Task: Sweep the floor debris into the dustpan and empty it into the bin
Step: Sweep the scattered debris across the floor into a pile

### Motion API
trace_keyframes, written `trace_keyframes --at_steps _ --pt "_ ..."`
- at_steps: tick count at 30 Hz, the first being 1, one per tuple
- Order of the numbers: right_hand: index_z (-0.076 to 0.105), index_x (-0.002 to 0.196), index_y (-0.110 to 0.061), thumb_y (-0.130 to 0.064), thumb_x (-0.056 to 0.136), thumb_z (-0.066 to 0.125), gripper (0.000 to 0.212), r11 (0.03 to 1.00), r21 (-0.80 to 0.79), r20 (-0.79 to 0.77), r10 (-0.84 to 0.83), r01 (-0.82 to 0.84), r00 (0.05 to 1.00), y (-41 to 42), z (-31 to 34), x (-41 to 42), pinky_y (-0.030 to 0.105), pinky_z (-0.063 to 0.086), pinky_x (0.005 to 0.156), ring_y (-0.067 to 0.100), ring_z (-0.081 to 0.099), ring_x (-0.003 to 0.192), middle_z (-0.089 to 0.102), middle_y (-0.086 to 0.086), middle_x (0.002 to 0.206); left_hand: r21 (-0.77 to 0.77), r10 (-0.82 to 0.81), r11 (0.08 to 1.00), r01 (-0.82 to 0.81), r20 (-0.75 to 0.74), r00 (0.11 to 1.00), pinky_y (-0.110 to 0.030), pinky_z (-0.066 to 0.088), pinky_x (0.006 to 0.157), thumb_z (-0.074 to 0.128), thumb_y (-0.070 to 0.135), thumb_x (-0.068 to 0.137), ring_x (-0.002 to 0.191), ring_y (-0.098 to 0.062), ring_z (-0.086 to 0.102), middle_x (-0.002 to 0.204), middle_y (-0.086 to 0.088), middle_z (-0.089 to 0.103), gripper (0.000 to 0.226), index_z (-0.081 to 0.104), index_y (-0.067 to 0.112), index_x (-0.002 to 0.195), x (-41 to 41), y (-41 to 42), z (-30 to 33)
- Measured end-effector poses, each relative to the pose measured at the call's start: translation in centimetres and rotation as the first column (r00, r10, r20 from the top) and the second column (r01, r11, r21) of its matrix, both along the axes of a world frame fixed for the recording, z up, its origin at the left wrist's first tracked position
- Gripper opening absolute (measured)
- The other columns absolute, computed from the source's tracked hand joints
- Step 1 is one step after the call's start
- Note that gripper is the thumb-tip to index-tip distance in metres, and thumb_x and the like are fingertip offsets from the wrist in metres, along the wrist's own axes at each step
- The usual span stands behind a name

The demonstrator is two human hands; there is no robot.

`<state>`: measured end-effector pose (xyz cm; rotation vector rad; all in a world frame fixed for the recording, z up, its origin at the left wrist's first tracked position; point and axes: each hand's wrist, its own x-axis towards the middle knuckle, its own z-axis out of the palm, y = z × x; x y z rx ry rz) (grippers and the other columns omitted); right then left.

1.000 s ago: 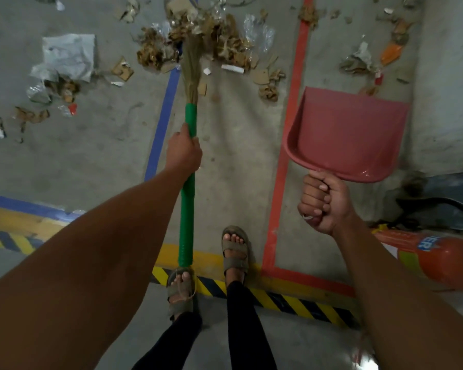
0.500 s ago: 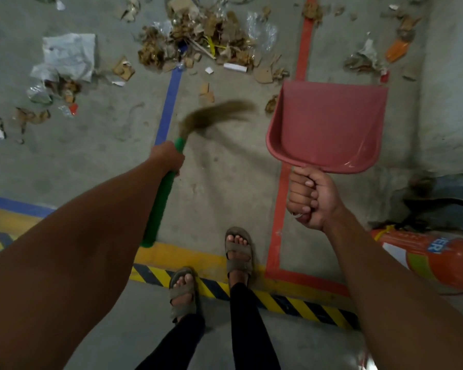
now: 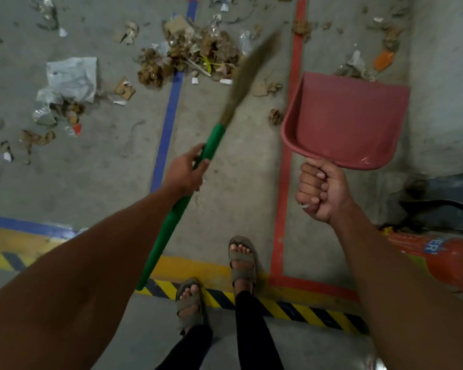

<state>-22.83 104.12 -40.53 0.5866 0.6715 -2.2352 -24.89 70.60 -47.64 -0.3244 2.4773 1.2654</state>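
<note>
Overhead, I am looking down at two bare hands. My left hand (image 3: 186,172) is gripping a green-handled grass broom (image 3: 198,169), fingers curled round the handle, the blurred bristles slanting up beyond the fingertips toward a debris pile (image 3: 190,58) of dry leaves and paper scraps. My right hand (image 3: 320,190) is clenching the handle of a red dustpan (image 3: 345,121), the pan sitting just above the knuckles, tilted open-side up.
</note>
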Motion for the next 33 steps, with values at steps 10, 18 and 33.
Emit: trace_keyframes --at_steps 10,18,33 --pt "0.029 0.059 -0.026 -0.026 0.097 0.045 0.041 0.994 0.033 0.002 -0.106 0.105 0.994 5.8 -1.6 2.8 0.02 0.016 0.035 0.007 0.019 0.028 0.024 -0.01 0.038 -0.136 -0.511 0.781 0.61 0.423 0.748 -0.034 0.062 0.056 0.048 0.023 0.106 0.069 -0.026 0.073 0.103 -0.015 0.064 0.034 0.054 0.01 0.137 -0.7 11.0 -3.9" --pt "0.036 0.057 -0.024 -0.025 0.097 0.044 0.042 0.987 0.012 0.017 -0.161 0.161 0.987 7.5 -2.7 4.4 0.02 0.015 0.037 0.008 0.012 0.031 0.015 -0.009 0.042 -0.351 0.009 0.935 0.048 0.16 0.987 -0.05 0.062 0.08 0.046 0.031 0.104 0.09 -0.036 0.069 0.108 -0.016 0.062 0.03 0.05 0.012 0.127 -5.0 10.1 -5.5" --pt "0.036 0.057 -0.025 -0.026 0.096 0.044 0.041 0.965 0.054 -0.041 -0.255 0.257 0.966 15.6 0.2 2.1 0.02 0.017 0.034 0.009 0.01 0.031 0.012 -0.01 0.043 -0.175 -0.766 0.605 0.777 0.139 0.628 -0.038 0.048 0.084 0.046 0.027 0.107 0.104 -0.039 0.063 0.119 -0.021 0.064 0.053 0.035 0.023 0.159 0.3 23.6 -4.3"
